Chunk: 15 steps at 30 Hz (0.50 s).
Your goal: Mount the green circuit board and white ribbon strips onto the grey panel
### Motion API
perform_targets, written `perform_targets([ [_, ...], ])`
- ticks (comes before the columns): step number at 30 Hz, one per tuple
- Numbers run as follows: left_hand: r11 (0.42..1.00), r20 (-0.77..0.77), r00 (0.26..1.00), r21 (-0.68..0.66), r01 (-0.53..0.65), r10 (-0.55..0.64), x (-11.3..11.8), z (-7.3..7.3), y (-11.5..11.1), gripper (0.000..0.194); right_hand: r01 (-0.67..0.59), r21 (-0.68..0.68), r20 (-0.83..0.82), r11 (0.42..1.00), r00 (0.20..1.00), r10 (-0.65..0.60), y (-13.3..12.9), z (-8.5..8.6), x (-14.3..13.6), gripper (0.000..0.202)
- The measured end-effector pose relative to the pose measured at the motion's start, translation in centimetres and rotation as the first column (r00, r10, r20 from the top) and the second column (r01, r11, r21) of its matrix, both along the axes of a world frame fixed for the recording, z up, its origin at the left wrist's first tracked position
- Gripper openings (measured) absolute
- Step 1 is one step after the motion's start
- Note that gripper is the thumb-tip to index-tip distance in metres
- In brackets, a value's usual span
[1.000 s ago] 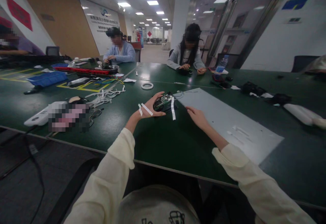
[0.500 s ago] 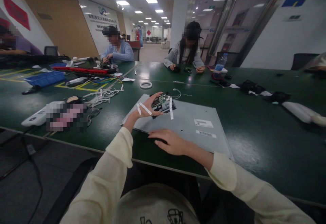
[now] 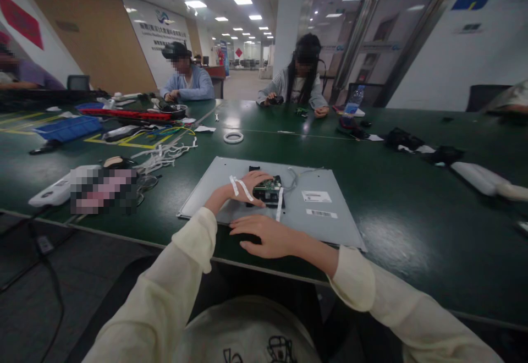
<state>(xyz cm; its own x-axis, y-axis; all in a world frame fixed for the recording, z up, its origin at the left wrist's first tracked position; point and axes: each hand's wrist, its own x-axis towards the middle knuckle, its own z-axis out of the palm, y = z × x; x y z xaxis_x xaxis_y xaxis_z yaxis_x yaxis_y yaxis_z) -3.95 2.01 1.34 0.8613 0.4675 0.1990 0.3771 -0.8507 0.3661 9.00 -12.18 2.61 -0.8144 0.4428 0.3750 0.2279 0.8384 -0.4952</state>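
Both hands have come down onto the grey panel [image 3: 330,225] at frame centre: the left hand [image 3: 243,190], tape strips [image 3: 245,189] stuck to it, now presses the circuit board [image 3: 268,191] flat instead of holding it aloft, while the right hand [image 3: 270,235] lies open-palmed on the near edge.

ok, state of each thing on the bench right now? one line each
left hand: on the circuit board, tape strips stuck to its back
right hand: flat, palm down, on the near edge of the grey panel
circuit board: lying on the panel, white tape strip hanging off it
grey panel: flat on the green table, labels up
tape roll: lying flat, beyond the panel
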Motion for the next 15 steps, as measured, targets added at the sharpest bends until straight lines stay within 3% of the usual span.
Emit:
perform_targets([
  [10,0.979,-0.113,0.973,-0.011,-0.203,0.201,-0.5,0.7,-0.9,0.104,0.000,-0.007,0.007,1.000,1.000,0.000,0.0,-0.1,-0.1,0.033],
  [15,0.979,-0.108,0.976,-0.058,-0.193,0.187,-0.9,0.9,-0.6,0.102,-0.005,0.004,0.004,1.000,1.000,0.005,0.0,0.1,0.0,0.032],
])
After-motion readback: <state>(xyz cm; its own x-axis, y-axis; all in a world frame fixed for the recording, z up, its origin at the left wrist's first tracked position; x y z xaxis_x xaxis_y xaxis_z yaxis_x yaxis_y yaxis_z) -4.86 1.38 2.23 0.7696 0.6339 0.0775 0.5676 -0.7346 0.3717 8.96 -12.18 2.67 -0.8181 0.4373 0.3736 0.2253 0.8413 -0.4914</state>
